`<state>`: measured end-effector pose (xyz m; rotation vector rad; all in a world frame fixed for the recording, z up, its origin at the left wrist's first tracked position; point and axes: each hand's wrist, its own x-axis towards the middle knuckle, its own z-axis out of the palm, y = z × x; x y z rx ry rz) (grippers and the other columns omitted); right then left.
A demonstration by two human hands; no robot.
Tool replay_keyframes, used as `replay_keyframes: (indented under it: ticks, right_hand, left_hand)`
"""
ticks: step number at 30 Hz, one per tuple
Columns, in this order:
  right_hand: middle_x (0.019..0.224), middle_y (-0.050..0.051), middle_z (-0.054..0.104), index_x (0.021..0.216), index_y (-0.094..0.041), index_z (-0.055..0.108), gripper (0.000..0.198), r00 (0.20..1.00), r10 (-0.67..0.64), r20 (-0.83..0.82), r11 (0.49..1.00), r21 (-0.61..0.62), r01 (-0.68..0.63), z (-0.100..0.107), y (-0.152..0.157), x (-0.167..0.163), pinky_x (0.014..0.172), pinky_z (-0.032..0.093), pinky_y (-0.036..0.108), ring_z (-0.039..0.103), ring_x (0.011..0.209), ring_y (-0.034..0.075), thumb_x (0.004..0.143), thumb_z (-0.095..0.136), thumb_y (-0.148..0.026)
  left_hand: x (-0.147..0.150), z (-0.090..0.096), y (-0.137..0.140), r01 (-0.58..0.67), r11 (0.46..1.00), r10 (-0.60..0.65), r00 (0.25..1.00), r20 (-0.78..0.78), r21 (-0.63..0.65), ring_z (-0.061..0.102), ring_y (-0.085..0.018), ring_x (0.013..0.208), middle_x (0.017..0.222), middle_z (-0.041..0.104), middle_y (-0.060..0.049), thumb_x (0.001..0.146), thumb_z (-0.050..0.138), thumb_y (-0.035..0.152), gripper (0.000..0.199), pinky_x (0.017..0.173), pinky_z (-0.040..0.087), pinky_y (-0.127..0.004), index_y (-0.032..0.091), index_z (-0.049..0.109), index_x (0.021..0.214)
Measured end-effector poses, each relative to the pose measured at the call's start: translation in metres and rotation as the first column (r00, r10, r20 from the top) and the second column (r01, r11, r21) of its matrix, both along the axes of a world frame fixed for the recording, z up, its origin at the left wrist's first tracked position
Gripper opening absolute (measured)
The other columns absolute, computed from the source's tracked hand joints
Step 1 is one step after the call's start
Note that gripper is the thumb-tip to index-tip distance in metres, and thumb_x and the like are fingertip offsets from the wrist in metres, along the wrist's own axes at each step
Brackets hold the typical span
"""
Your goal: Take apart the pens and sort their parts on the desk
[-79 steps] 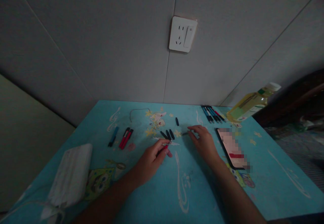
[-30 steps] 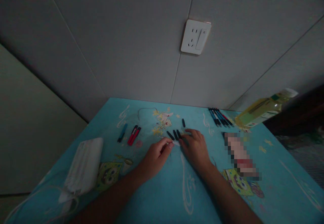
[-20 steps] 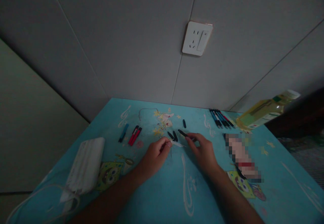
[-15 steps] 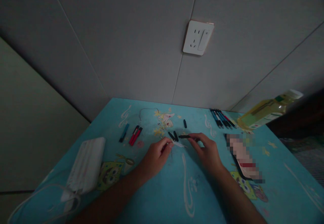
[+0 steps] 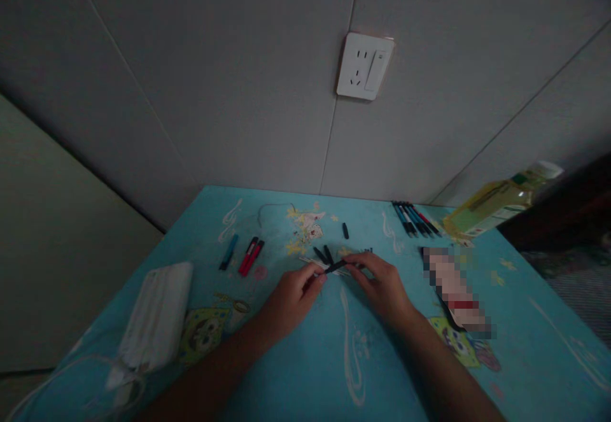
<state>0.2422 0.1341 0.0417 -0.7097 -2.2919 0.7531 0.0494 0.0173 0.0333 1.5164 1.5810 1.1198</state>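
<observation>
Pen piece (image 5: 336, 267), black, slim, slightly slanted

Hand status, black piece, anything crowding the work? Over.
Right hand holding black pen piece; left hand pinched at its other end. Close in: thin white sticks, two more black pieces.

You can read no text here: the label (image 5: 499, 219) on the bottle (image 5: 487, 204) is too small, the phone (image 5: 451, 288) pixelated.

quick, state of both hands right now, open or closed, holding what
Left hand: closed, at one end of a slim black cylindrical piece; what it pinches cannot be told.
Right hand: closed, holding that piece's other end.
</observation>
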Motion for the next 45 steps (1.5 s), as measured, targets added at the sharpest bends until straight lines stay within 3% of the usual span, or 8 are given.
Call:
replay_keyframes:
  ticks: [10, 16, 20, 26, 34, 39, 42, 45]
  right_hand:
    - [0.095, 0.002, 0.071, 0.102, -0.024, 0.071, 0.016, 0.997, 0.026, -0.066, 0.961, -0.274, -0.043, 0.008, -0.007, -0.004, 0.079, 0.051, 0.029, 0.065, 0.085, 0.017, 0.089, 0.065, -0.03]
    - [0.091, 0.002, 0.071, 0.102, -0.023, 0.07, 0.017, 0.995, 0.054, -0.087, 0.931, -0.355, -0.082, 0.008, -0.009, -0.005, 0.077, 0.05, 0.028, 0.064, 0.083, 0.016, 0.088, 0.065, -0.032]
    - [0.09, 0.002, 0.071, 0.1, -0.022, 0.07, 0.016, 0.995, 0.054, -0.082, 0.935, -0.345, -0.079, 0.01, -0.01, -0.005, 0.078, 0.049, 0.028, 0.064, 0.083, 0.016, 0.088, 0.066, -0.031]
    - [0.092, 0.002, 0.07, 0.1, -0.022, 0.069, 0.015, 0.994, 0.066, -0.087, 0.944, -0.317, -0.091, 0.01, -0.009, -0.004, 0.079, 0.049, 0.028, 0.063, 0.085, 0.016, 0.089, 0.065, -0.032]
    - [0.084, 0.003, 0.067, 0.093, -0.02, 0.067, 0.017, 0.992, 0.116, 0.058, 0.988, -0.11, -0.109, 0.01, -0.012, -0.006, 0.076, 0.046, 0.026, 0.061, 0.081, 0.015, 0.093, 0.06, -0.034]
    - [0.067, 0.002, 0.061, 0.074, -0.018, 0.064, 0.039, 0.975, 0.085, 0.206, 0.996, 0.0, -0.087, 0.007, -0.014, -0.006, 0.067, 0.042, 0.026, 0.057, 0.065, 0.014, 0.101, 0.042, -0.035]
    - [0.086, 0.003, 0.068, 0.104, -0.02, 0.066, 0.025, 0.984, 0.107, 0.144, 0.994, -0.033, -0.103, 0.011, -0.014, -0.006, 0.075, 0.045, 0.026, 0.062, 0.078, 0.015, 0.096, 0.053, -0.039]
    - [0.099, 0.005, 0.068, 0.12, -0.022, 0.06, 0.034, 0.982, 0.162, 0.098, 0.986, -0.041, -0.159, 0.014, -0.015, -0.006, 0.081, 0.046, 0.027, 0.062, 0.089, 0.017, 0.091, 0.061, -0.04]
  left_hand:
    - [0.001, -0.003, 0.0, 0.063, 0.998, -0.063, 0.998, -0.017, -0.001, 0.055, -0.013, 0.063, 0.066, 0.057, 0.002, 0.094, 0.05, 0.035, 0.022, 0.061, 0.038, -0.024, 0.018, 0.058, 0.082]
    - [0.003, 0.001, -0.005, 0.053, 0.998, -0.055, 0.992, -0.112, -0.022, 0.063, -0.018, 0.075, 0.081, 0.066, -0.002, 0.092, 0.055, 0.038, 0.027, 0.067, 0.044, -0.027, 0.02, 0.059, 0.111]
    - [0.006, 0.002, -0.009, 0.047, 0.999, -0.048, 0.984, -0.174, -0.007, 0.065, -0.02, 0.082, 0.089, 0.068, -0.003, 0.094, 0.05, 0.038, 0.031, 0.071, 0.047, -0.029, 0.022, 0.056, 0.12]
    - [0.0, -0.005, -0.003, 0.087, 0.993, -0.057, 0.947, -0.316, 0.079, 0.064, -0.021, 0.098, 0.104, 0.067, -0.007, 0.098, 0.042, 0.027, 0.024, 0.086, 0.049, -0.035, 0.021, 0.058, 0.115]
    - [-0.012, -0.012, 0.001, 0.125, 0.982, -0.032, 0.846, -0.533, 0.14, 0.064, -0.022, 0.096, 0.101, 0.068, -0.008, 0.096, 0.046, 0.024, 0.028, 0.085, 0.053, -0.038, 0.02, 0.06, 0.121]
    - [-0.012, -0.019, 0.0, 0.111, 0.986, -0.027, 0.833, -0.553, 0.12, 0.067, -0.021, 0.094, 0.103, 0.068, -0.007, 0.097, 0.045, 0.027, 0.024, 0.086, 0.054, -0.037, 0.022, 0.059, 0.116]
    - [-0.016, -0.024, 0.0, 0.091, 0.991, -0.021, 0.832, -0.554, 0.101, 0.067, -0.021, 0.093, 0.102, 0.068, -0.006, 0.097, 0.043, 0.029, 0.024, 0.085, 0.054, -0.037, 0.022, 0.058, 0.114]
    - [-0.02, -0.027, 0.001, 0.089, 0.989, -0.008, 0.835, -0.55, 0.122, 0.067, -0.021, 0.094, 0.102, 0.068, -0.006, 0.098, 0.043, 0.031, 0.025, 0.086, 0.054, -0.037, 0.024, 0.058, 0.116]
